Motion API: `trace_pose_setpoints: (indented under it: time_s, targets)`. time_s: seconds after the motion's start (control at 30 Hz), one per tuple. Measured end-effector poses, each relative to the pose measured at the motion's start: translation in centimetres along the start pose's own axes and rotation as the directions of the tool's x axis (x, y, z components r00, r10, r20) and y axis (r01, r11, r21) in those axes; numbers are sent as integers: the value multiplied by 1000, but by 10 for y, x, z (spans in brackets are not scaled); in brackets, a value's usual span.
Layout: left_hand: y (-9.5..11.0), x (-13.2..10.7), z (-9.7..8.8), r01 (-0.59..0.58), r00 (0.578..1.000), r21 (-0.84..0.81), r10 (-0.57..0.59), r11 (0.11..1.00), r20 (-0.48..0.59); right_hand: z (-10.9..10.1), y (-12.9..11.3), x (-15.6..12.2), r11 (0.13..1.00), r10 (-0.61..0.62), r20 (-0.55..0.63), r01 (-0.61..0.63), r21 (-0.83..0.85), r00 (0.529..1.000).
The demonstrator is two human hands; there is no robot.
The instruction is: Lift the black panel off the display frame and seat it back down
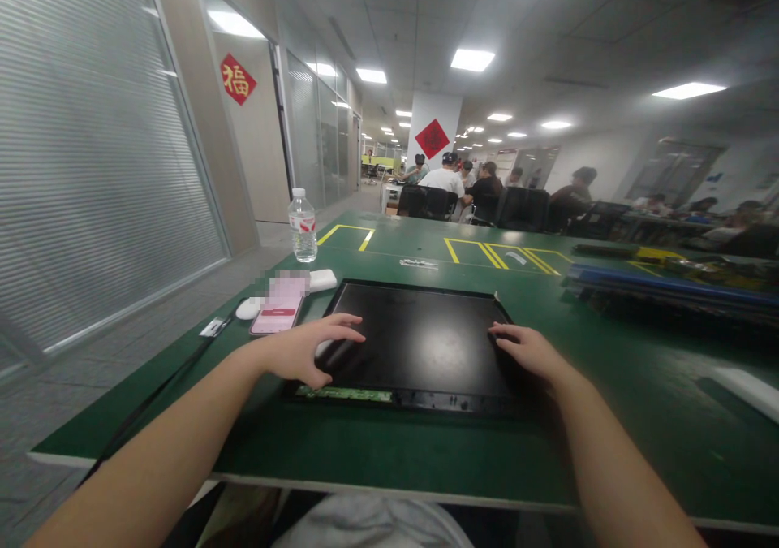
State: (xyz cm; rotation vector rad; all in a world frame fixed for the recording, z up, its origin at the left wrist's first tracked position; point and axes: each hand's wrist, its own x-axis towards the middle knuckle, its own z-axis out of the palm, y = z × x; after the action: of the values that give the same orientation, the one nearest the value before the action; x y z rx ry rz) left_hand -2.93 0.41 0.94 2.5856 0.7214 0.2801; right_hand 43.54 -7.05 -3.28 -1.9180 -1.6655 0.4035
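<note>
A black flat display panel (419, 337) lies on the green table (377, 442) in front of me, with a green circuit strip (344, 394) showing along its near edge. My left hand (304, 349) rests on the panel's left near part, fingers spread and curled over a dark object that I cannot make out. My right hand (529, 349) lies flat on the panel's right edge, fingers apart, holding nothing.
Left of the panel lie a pink phone (278, 312), a white mouse (247, 308) and a white block (322, 280); a water bottle (303, 227) stands behind. Stacked blue-edged panels (663, 288) sit at right. Several people sit at the far end.
</note>
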Motion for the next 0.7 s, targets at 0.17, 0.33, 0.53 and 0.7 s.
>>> trace_pose_setpoints:
  time_s: [0.17, 0.33, 0.53, 0.7]
  targets:
    - [-4, 2, -1, 105, 993, 15, -104, 994, -52, -2, 1, 1, 999, -21, -35, 20, -26, 999]
    - [-20, 10, 1, 275, 947, 151, -239, 950, -216, -11, 1, 3, 989, 62, -186, -85, -118, 981]
    - [-38, 14, 6, 383, 901, 157, -332, 910, -278, -13, 11, 6, 947, 292, -141, -306, -97, 946]
    - [-35, 17, 5, 413, 905, 232, -370, 880, -210, -12, 15, 8, 932, 325, -138, -342, -121, 935]
